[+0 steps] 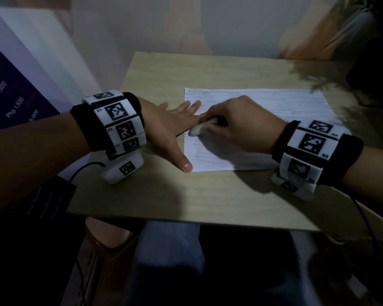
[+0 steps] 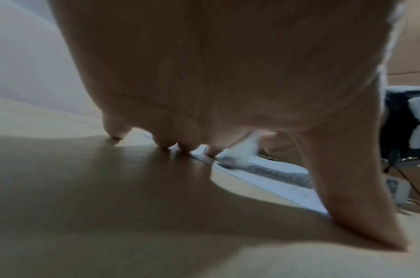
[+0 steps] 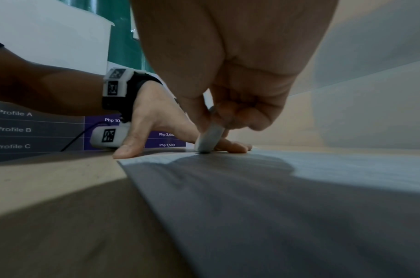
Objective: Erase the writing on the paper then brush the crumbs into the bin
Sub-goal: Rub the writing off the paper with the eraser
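A white sheet of paper (image 1: 263,120) with faint lines of writing lies on the wooden table (image 1: 208,195). My left hand (image 1: 170,127) lies flat with spread fingers on the paper's left edge, thumb at the near left corner. My right hand (image 1: 234,127) pinches a white eraser (image 1: 199,129), whose tip presses on the paper close to the left fingers. In the right wrist view the eraser (image 3: 208,139) stands slanted on the paper (image 3: 275,188), and the left hand (image 3: 161,129) lies behind it. The left wrist view shows the eraser (image 2: 237,156) blurred beyond my fingertips (image 2: 166,143). No bin is in view.
A purple price board (image 1: 13,102) leans at the left beyond the table's edge. A plant (image 1: 363,40) hangs over the far right corner. Cables run from both wrist bands. My legs are under the table's near edge (image 1: 186,219).
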Demonstrator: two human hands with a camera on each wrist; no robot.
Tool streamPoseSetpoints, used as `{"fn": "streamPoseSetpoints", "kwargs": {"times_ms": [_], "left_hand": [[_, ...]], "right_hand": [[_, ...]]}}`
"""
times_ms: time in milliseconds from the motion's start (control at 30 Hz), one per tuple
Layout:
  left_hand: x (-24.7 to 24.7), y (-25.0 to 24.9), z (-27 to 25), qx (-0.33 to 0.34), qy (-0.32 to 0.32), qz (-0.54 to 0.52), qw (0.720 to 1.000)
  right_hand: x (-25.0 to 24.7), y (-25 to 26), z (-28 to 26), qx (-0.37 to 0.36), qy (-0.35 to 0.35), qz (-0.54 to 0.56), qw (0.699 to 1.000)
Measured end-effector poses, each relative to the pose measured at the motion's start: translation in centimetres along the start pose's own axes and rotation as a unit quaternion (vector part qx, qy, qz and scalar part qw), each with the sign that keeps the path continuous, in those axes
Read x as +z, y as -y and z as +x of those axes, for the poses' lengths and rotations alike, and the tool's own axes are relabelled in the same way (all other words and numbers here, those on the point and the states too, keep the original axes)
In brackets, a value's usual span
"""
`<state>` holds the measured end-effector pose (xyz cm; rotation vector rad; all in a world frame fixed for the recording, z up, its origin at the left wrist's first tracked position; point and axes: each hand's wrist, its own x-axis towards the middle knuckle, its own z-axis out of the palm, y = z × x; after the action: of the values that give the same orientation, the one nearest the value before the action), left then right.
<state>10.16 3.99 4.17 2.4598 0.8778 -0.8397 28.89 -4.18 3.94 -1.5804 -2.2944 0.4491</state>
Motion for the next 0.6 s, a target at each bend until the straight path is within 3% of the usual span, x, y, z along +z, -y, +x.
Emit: {"fn": "streamPoseSetpoints", "kwargs": {"times_ms": [200,333,467,600], "left_hand": [[0.2,0.2,0.1,-0.016,0.0,0.017,1.0],[0.2,0.3,0.2,-0.013,0.002,0.015,1.0],[0.1,0.3,0.1,-0.02,0.009,0.029,0.999],[0.1,0.1,0.0,-0.016,0.01,0.014,1.0]], "right_hand": [[0.2,0.1,-1.3,-0.033,0.058,-0.014,0.998],[0.0,-0.1,-1.4,-0.001,0.004,-0.027,1.0],[0.2,0.2,-2.3,-0.041,0.06,-0.006,0.997],[0.2,-0.1,-1.5,0.005,0.016,-0.034,0.999]]}}
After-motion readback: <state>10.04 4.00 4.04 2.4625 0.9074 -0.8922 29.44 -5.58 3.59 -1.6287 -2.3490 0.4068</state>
